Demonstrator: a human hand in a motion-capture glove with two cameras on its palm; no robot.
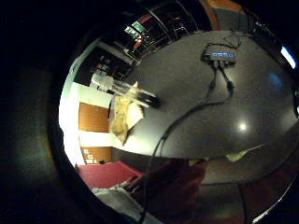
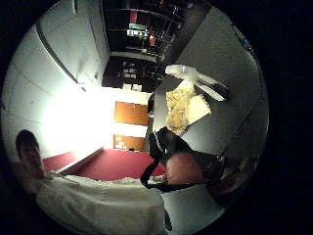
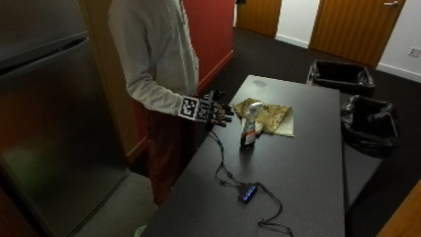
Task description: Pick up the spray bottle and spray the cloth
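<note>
Hand: the gloved right hand (image 3: 212, 110) hangs in the air at the near edge of the desk, fingers spread and relaxed, holding nothing and clear of the bottle.
Sleeve: a pale grey sleeve (image 3: 152, 94) runs from the person's body to the glove.
Spray bottle: the spray bottle (image 3: 250, 124) stands upright on the desk just beside the hand, apart from it, with a pale trigger head and a darker label lower down. In the little finger side palm view it shows as a pale head on a long body (image 1: 125, 88) beside the cloth.
Cloth: a yellowish patterned cloth (image 3: 270, 115) lies flat and rumpled on the desk, right behind the bottle; its near edge seems to meet the bottle's base.
Desk: a dark desk (image 3: 309, 168) carries both.
Hub: a small black hub with blue lights (image 3: 248, 193) lies further along the desk, well apart from the bottle.
Bins: two black-lined bins (image 3: 368, 121) stand on the floor beyond the desk's far side.
</note>
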